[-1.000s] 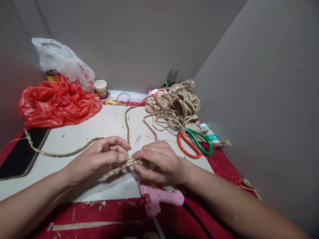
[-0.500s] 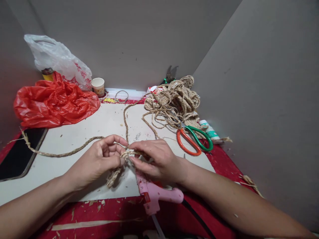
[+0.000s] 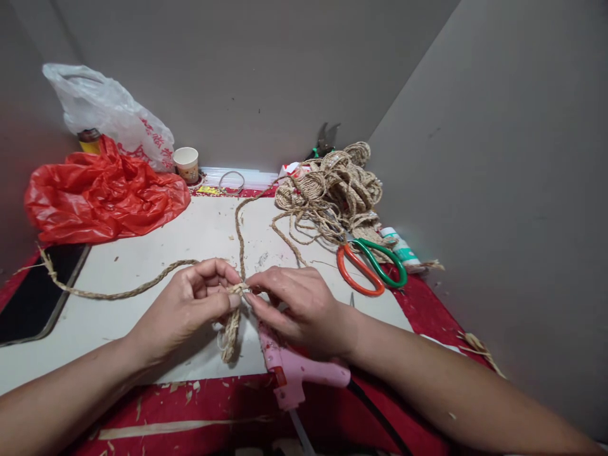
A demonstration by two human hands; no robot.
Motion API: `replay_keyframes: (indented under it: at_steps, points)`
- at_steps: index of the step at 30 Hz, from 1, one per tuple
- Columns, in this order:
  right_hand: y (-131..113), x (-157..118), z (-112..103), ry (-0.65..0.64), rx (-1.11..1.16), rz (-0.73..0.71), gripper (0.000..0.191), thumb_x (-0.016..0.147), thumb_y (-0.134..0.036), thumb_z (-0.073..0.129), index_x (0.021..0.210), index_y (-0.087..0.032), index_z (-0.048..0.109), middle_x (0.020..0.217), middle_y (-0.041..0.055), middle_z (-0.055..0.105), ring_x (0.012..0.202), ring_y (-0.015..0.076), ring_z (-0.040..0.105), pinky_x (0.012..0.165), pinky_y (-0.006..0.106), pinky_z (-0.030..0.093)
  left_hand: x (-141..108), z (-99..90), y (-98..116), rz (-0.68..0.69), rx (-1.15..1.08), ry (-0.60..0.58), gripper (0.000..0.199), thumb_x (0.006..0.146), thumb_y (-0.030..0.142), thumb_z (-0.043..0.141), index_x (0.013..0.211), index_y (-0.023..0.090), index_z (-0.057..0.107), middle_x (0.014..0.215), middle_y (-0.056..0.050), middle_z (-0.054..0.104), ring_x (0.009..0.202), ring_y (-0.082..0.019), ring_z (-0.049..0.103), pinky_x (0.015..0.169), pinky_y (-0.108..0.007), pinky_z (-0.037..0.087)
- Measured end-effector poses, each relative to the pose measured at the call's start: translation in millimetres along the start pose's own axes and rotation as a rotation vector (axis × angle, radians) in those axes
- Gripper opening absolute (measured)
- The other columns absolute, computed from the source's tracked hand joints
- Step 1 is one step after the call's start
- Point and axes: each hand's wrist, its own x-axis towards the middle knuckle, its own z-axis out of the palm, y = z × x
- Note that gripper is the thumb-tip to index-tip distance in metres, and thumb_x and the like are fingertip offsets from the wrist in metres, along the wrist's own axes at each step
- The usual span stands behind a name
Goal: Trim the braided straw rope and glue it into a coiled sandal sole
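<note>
Between thumb and fingertips, my left hand (image 3: 202, 297) pinches a braided straw cord (image 3: 231, 335), whose short thick end hangs down below the fingers. My right hand (image 3: 297, 301) has its thumb and forefinger closed on the same cord, close to the left fingertips. One length of the cord runs left over the board to a frayed end; another runs up from the hands toward the back. Partly under my right hand lies a pink hot glue gun (image 3: 304, 370) with a glue stick showing at its near end.
Scissors (image 3: 361, 266) with orange and green handles lie right of my hands, before a heap of straw braids (image 3: 342, 183). A red plastic bag (image 3: 104, 196), a paper cup (image 3: 186, 164) and a phone (image 3: 38, 304) are on the left. Grey walls enclose the back and right.
The hanging cord end has swung right and now points more straight down. My fingertips have shifted slightly on the cord, the two hands still close together.
</note>
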Motion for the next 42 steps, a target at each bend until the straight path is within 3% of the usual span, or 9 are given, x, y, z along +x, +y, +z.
replay_keyframes:
  at_steps: [9,20,26,28,30,32,35,38,42]
  points:
    - [-2,-1,1,-0.018,-0.098,-0.029,0.012,0.093,-0.017,0.055,0.094,-0.01,0.064,0.077,0.0056,0.075,0.065,0.0141,0.069,0.062,0.024,0.052,3,-1.8,-4,0.006,0.074,0.087,0.015,0.078,0.03,0.069,0.078,0.017,0.061,0.065,0.001,0.06,0.06,-0.01,0.05,0.058,-0.023,0.037]
    - [-2,-3,1,-0.071,-0.069,0.097,0.017,0.093,-0.015,0.05,0.105,-0.01,0.061,0.079,0.006,0.073,0.067,0.0149,0.07,0.063,0.024,0.054,5,-1.3,-6,0.043,-0.075,0.201,0.013,0.075,0.025,0.072,0.076,0.018,0.062,0.063,0.002,0.061,0.059,-0.009,0.05,0.057,-0.021,0.038]
    - [-4,6,-16,-0.049,-0.234,0.113,0.022,0.092,-0.019,0.054,0.111,-0.01,0.061,0.101,0.0112,0.074,0.089,0.0216,0.07,0.078,0.031,0.054,18,-11.9,-12,0.147,-0.136,0.339,0.012,0.07,0.02,0.075,0.073,0.017,0.064,0.063,0.003,0.061,0.057,-0.008,0.051,0.057,-0.02,0.041]
    - [-9,5,-31,-0.136,-0.295,0.174,0.023,0.092,-0.021,0.054,0.11,-0.011,0.062,0.101,0.012,0.073,0.09,0.0233,0.069,0.076,0.033,0.053,24,-16.4,-15,0.179,-0.179,0.392,0.012,0.068,0.018,0.076,0.072,0.017,0.064,0.064,0.003,0.061,0.056,-0.008,0.051,0.056,-0.02,0.041]
    - [-16,-2,-47,-0.317,-0.323,0.255,0.023,0.091,-0.024,0.055,0.109,-0.013,0.063,0.1,0.012,0.073,0.087,0.024,0.069,0.074,0.034,0.053,29,-19.9,-19,0.193,-0.235,0.415,0.013,0.067,0.016,0.075,0.071,0.017,0.063,0.063,0.003,0.06,0.055,-0.007,0.051,0.055,-0.02,0.041]
    - [-26,-14,-59,-0.492,-0.283,0.335,0.025,0.089,-0.027,0.059,0.111,-0.016,0.064,0.1,0.0111,0.072,0.087,0.0237,0.069,0.073,0.033,0.053,33,-22.3,-23,0.182,-0.283,0.406,0.014,0.066,0.015,0.075,0.07,0.016,0.062,0.063,0.003,0.06,0.055,-0.007,0.051,0.054,-0.02,0.041]
    - [-39,-38,-65,-0.642,-0.192,0.426,0.037,0.083,-0.029,0.067,0.119,-0.019,0.061,0.102,0.0098,0.071,0.089,0.0239,0.068,0.074,0.033,0.054,35,-24.4,-26,0.156,-0.317,0.358,0.015,0.067,0.015,0.075,0.071,0.016,0.062,0.063,0.003,0.06,0.055,-0.007,0.051,0.055,-0.02,0.042]
    - [-47,-58,-54,-0.693,-0.175,0.493,0.049,0.081,-0.022,0.067,0.129,-0.017,0.054,0.114,0.0131,0.067,0.1,0.0265,0.066,0.084,0.039,0.054,35,-25.1,-28,0.147,-0.325,0.318,0.015,0.067,0.016,0.075,0.072,0.016,0.062,0.064,0.003,0.061,0.054,-0.007,0.052,0.054,-0.02,0.041]
    - [-49,-66,-45,-0.586,-0.072,0.537,0.043,0.087,-0.017,0.055,0.13,-0.016,0.053,0.118,0.0136,0.066,0.104,0.025,0.065,0.088,0.039,0.054,35,-24.4,-29,0.133,-0.327,0.295,0.015,0.069,0.016,0.075,0.075,0.015,0.061,0.067,0.002,0.061,0.057,-0.008,0.053,0.057,-0.021,0.043]
